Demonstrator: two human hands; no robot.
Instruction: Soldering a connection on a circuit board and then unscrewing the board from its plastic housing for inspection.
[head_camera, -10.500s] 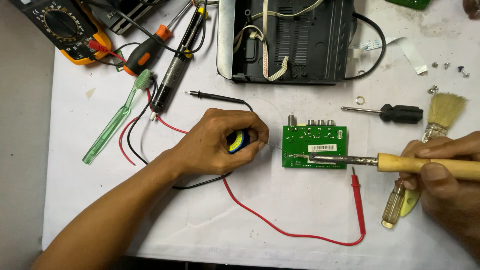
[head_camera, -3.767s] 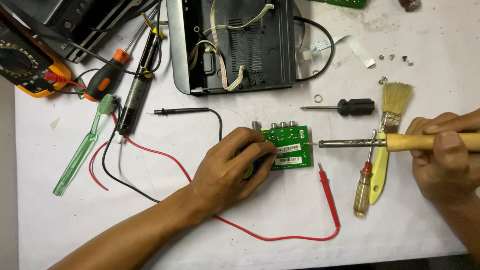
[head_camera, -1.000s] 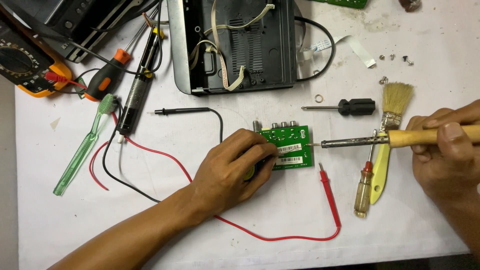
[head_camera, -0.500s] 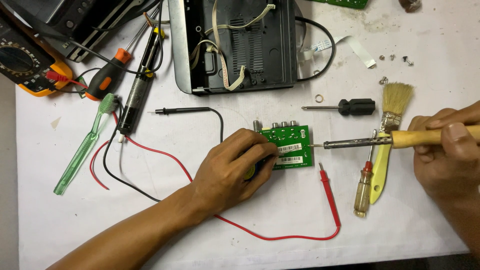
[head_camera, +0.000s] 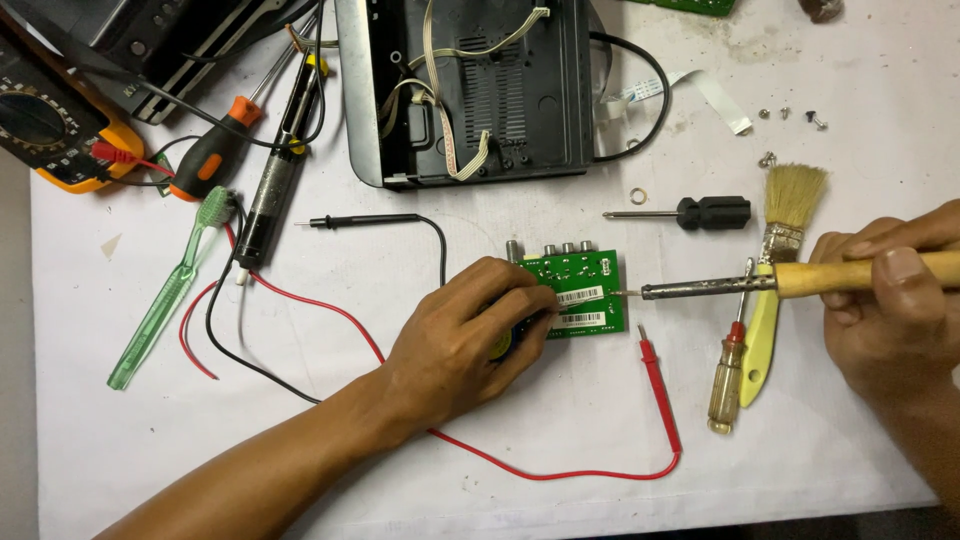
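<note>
My left hand (head_camera: 465, 340) lies curled on the white sheet over a small yellow and blue object (head_camera: 500, 346), its fingertips on the left edge of a green circuit board (head_camera: 585, 280). My right hand (head_camera: 890, 320) grips the wooden handle of a soldering iron (head_camera: 700, 290). The iron lies level, with its metal tip right at the board's right edge. A red probe (head_camera: 660, 390) lies just below the tip, and its red lead runs under my left wrist.
An open black device case (head_camera: 470, 90) with ribbon cables sits at the top. Right of the board lie a black screwdriver (head_camera: 700, 212), a brush (head_camera: 790, 200) and an amber-handled screwdriver (head_camera: 725, 380). On the left are a multimeter (head_camera: 45, 125), a green toothbrush (head_camera: 165, 300), a desoldering pump (head_camera: 275, 190) and a black probe (head_camera: 360, 220).
Ten seconds ago the iron lay across the board; now its tip is at the board's right edge. In the last second it dropped slightly. My left hand stayed put.
</note>
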